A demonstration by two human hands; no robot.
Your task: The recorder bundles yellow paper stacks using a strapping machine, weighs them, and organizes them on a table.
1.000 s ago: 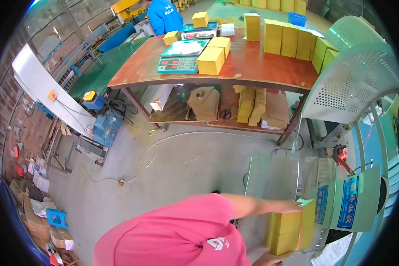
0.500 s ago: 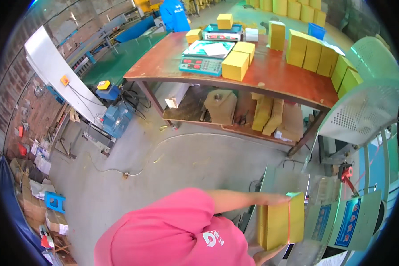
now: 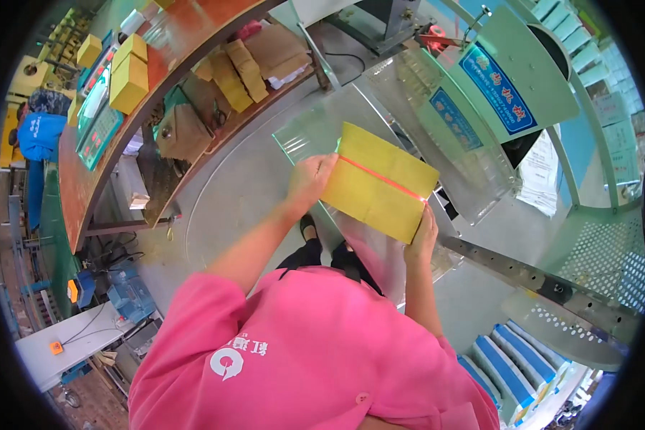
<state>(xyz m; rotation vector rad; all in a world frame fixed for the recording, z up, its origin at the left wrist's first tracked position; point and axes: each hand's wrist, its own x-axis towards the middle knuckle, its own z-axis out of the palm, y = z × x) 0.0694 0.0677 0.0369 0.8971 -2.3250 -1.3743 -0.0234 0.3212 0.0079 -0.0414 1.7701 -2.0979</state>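
Note:
A yellow paper-wrapped bundle point(image 3: 377, 188) with a thin red strap round its middle is held between my two hands. My left hand point(image 3: 312, 179) grips its left end, close to where the strap bends over the edge. At the opposite end, my right hand point(image 3: 422, 236) closes on the lower right corner, its fingers partly hidden. The bundle is tilted in view, above a clear-topped surface point(image 3: 304, 136) beside a machine. Just right of the bundle lies a clear plastic cover point(image 3: 473, 179) on that machine.
A red-topped table point(image 3: 186, 32) curves across the upper left, carrying a scale point(image 3: 99, 140) and yellow blocks point(image 3: 129, 82). A perforated metal guard point(image 3: 609, 251) and a metal bar point(image 3: 545, 276) stand at right. Striped sacks point(image 3: 509, 362) lie lower right. A person in blue point(image 3: 41, 136) is at far left.
My view has swung toward the machine on the right. The bundle, upright before, now shows its broad strapped side, still between both hands.

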